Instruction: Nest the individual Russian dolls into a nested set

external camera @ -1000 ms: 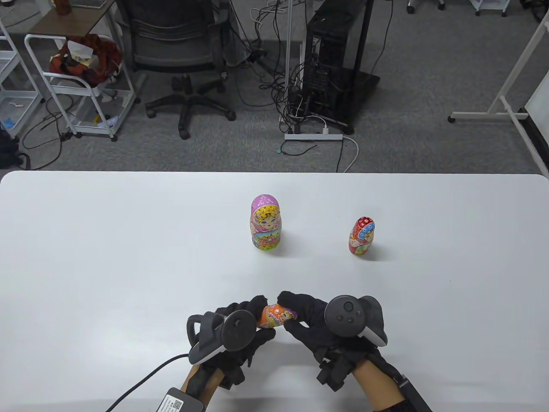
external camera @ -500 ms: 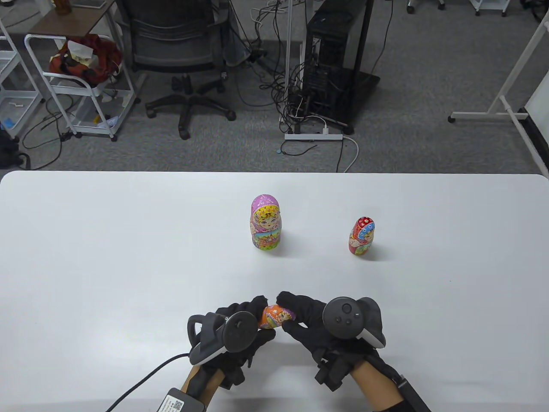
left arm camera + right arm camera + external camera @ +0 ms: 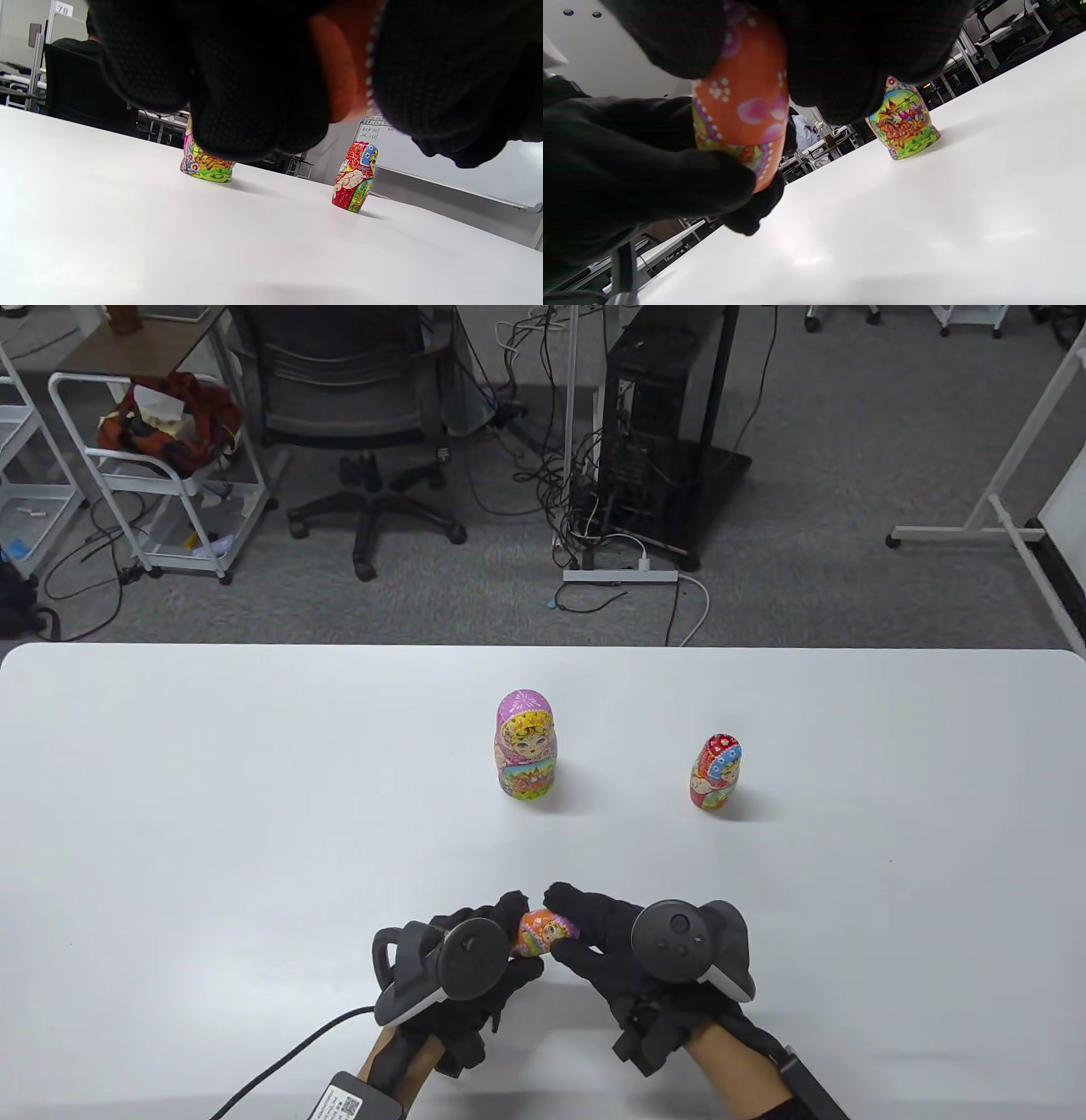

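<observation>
A small orange doll (image 3: 543, 934) lies sideways in the air between my two hands near the table's front edge. My left hand (image 3: 475, 950) grips its base end and my right hand (image 3: 594, 933) grips its head end. It also shows in the left wrist view (image 3: 339, 80) and in the right wrist view (image 3: 742, 106). A larger pink-headed doll (image 3: 526, 745) stands upright mid-table; its lower part shows in the wrist views (image 3: 205, 163) (image 3: 903, 127). A red doll (image 3: 715, 773) (image 3: 355, 177) stands upright to its right.
The white table (image 3: 212, 814) carries only the dolls. A cable and a small box (image 3: 356, 1099) trail from my left wrist at the front edge. Beyond the far edge are an office chair (image 3: 348, 407), a cart and a computer tower on the floor.
My right hand has shifted slightly left toward my left hand, and less of the orange doll shows between them. The two standing dolls have not moved.
</observation>
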A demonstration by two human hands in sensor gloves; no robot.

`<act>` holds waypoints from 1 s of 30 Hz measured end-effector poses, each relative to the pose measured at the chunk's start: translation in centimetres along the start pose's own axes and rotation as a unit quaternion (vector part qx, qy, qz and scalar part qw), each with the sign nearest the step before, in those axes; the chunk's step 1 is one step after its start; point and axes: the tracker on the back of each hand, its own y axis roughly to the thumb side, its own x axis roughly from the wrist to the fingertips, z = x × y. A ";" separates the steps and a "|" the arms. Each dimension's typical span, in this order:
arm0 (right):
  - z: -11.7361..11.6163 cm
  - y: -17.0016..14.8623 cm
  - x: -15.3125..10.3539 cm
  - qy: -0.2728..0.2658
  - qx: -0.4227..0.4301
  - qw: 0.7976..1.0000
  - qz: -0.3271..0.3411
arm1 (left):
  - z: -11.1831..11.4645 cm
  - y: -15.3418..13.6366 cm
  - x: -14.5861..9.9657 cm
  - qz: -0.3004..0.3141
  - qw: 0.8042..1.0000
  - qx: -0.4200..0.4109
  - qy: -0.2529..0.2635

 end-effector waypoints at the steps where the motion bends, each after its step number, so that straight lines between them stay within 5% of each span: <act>1: -0.1 0.2 -0.1 -0.014 0.002 1.000 0.003 | -0.1 -0.1 0.0 -0.010 1.000 -0.015 0.001; 9: -0.6 0.8 -0.3 -0.044 -0.015 0.999 -0.007 | 0.6 -0.4 0.2 -0.017 0.998 -0.058 -0.016; 13: -0.4 0.4 -0.3 -0.051 -0.016 0.998 -0.024 | 1.2 -0.5 0.5 -0.022 0.995 -0.063 -0.079; 18: 0.1 -0.5 -0.1 -0.046 -0.104 0.992 -0.050 | 1.1 -1.6 0.5 -0.034 0.998 -0.013 -0.049; 30: -1.8 -2.7 0.4 0.050 -0.205 0.974 -0.084 | 1.2 -2.1 0.6 -0.037 0.995 0.091 -0.035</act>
